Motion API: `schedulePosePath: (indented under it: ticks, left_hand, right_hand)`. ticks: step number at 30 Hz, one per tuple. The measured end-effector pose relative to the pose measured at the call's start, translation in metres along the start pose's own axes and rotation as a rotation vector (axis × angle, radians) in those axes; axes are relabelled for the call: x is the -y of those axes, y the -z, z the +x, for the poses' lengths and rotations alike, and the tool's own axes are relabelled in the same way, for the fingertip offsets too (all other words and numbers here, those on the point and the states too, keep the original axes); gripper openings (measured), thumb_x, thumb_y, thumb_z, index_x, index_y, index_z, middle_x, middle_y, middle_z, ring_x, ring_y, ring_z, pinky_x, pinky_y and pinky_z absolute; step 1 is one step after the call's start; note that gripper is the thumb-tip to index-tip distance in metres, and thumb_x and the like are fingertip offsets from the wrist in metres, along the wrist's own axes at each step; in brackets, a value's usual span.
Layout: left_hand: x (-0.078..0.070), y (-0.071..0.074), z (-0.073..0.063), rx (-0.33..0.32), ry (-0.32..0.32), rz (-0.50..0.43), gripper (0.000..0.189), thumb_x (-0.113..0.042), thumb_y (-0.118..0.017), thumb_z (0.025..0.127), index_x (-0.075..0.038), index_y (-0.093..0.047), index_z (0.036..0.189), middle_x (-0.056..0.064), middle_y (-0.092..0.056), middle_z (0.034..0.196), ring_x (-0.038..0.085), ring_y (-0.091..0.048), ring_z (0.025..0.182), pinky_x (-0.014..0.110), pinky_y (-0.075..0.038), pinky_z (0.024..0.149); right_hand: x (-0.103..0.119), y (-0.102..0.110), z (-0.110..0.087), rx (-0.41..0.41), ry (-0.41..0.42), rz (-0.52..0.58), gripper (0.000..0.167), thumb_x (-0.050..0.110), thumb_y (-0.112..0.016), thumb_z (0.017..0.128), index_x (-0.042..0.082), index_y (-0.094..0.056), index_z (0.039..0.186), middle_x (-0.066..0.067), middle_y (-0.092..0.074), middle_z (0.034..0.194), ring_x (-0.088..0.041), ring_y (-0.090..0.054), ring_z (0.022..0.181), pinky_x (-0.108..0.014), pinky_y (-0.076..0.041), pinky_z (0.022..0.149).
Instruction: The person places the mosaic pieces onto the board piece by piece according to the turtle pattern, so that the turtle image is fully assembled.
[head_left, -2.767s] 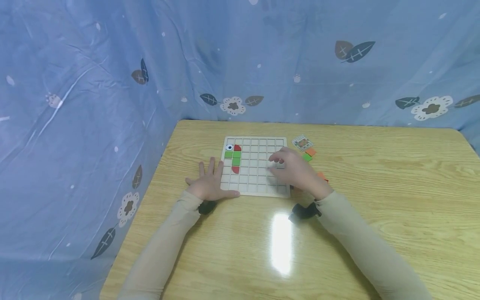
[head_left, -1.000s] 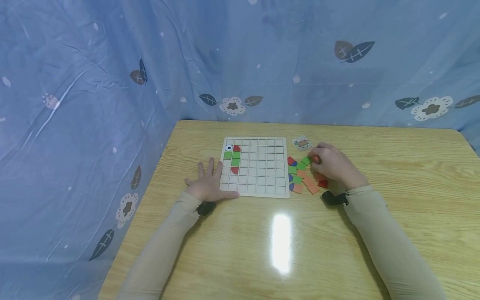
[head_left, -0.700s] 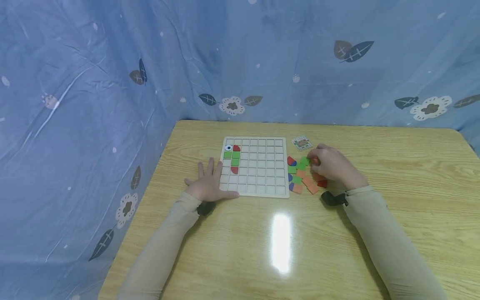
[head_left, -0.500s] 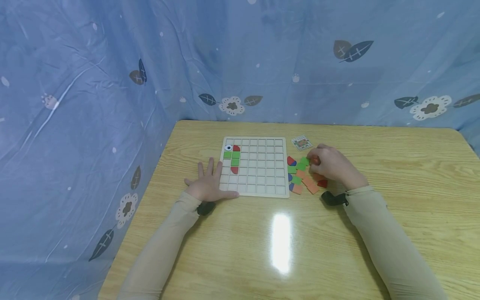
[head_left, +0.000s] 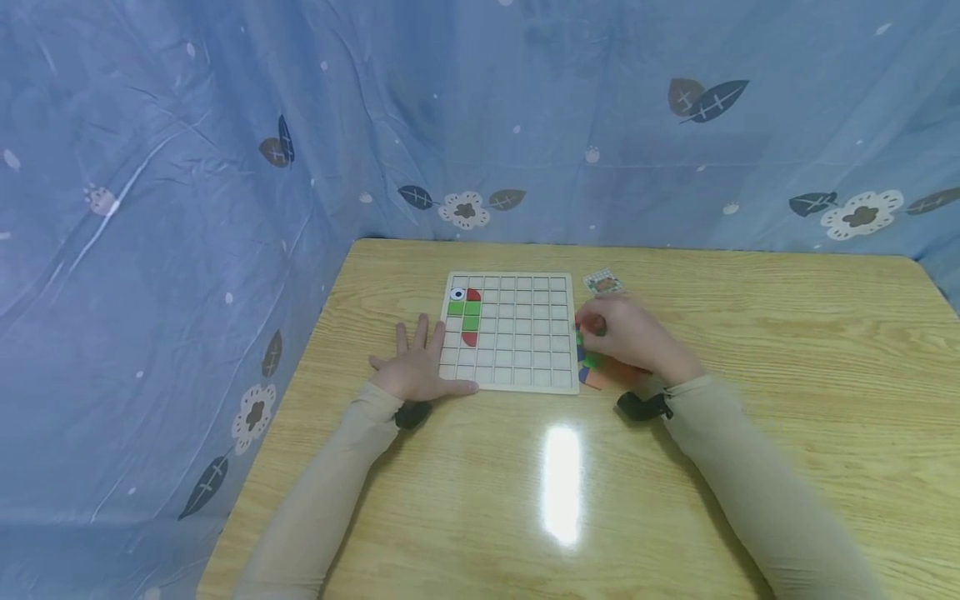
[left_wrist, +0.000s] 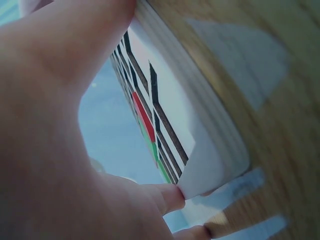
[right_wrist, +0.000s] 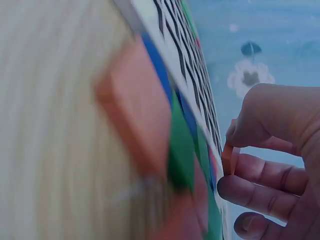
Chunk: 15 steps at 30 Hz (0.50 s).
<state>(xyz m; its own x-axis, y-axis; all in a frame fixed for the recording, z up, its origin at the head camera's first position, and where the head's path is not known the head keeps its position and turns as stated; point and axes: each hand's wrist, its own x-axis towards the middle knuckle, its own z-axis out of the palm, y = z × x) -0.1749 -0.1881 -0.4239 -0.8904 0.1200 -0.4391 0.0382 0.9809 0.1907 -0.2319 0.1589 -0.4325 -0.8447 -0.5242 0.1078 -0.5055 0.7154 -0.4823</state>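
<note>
A pale grid board lies on the table; its left columns carry a round eye tile, red rounded tiles and green square tiles. My left hand rests with fingers spread at the board's lower left edge; the left wrist view shows fingertips right at the board's corner. My right hand is over the loose tiles beside the board's right edge. In the right wrist view it pinches a small orange tile between thumb and fingers.
Several loose orange, green and blue tiles lie along the board's right side, partly hidden under the right hand. A small picture card is behind them. Blue patterned cloth hangs behind and left of the wooden table.
My right hand goes from above the board to the loose tiles at right, stays there, then shifts back left with an orange tile towards the board. My left hand stays put.
</note>
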Motion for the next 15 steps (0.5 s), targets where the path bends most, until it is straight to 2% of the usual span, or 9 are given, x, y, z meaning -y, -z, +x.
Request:
schedulePosePath:
  ticks: [5, 9, 15]
  left_hand:
    - [0.001, 0.0, 0.001, 0.002, 0.003, 0.004, 0.13, -0.085, -0.064, 0.079, -0.016, -0.002, 0.169, 0.015, 0.009, 0.176, 0.053, 0.011, 0.157, 0.094, -0.018, 0.098]
    - [0.002, -0.001, 0.003, 0.005, 0.002, 0.01, 0.13, -0.086, -0.063, 0.078, -0.016, -0.003, 0.169, 0.015, 0.009, 0.176, 0.053, 0.01, 0.158, 0.094, -0.019, 0.098]
    - [0.001, 0.0, 0.002, 0.004, 0.004, 0.013, 0.13, -0.087, -0.062, 0.078, -0.016, -0.003, 0.169, 0.015, 0.009, 0.176, 0.053, 0.01, 0.158, 0.094, -0.019, 0.098]
  right_hand:
    - [0.02, -0.013, 0.014, -0.032, 0.083, 0.005, 0.01, 0.008, -0.072, 0.092, 0.005, -0.074, 0.101, -0.006, -0.066, 0.091, -0.02, -0.057, 0.081, -0.036, -0.05, 0.073]
    - [0.035, -0.022, 0.028, -0.046, 0.092, 0.034, 0.009, 0.009, -0.071, 0.091, 0.006, -0.074, 0.099, -0.004, -0.068, 0.091, -0.02, -0.06, 0.083, -0.036, -0.051, 0.075]
    - [0.057, -0.034, 0.054, 0.001, 0.084, 0.11, 0.008, 0.008, -0.07, 0.09, 0.008, -0.073, 0.097, -0.002, -0.068, 0.092, -0.02, -0.061, 0.087, -0.036, -0.052, 0.081]
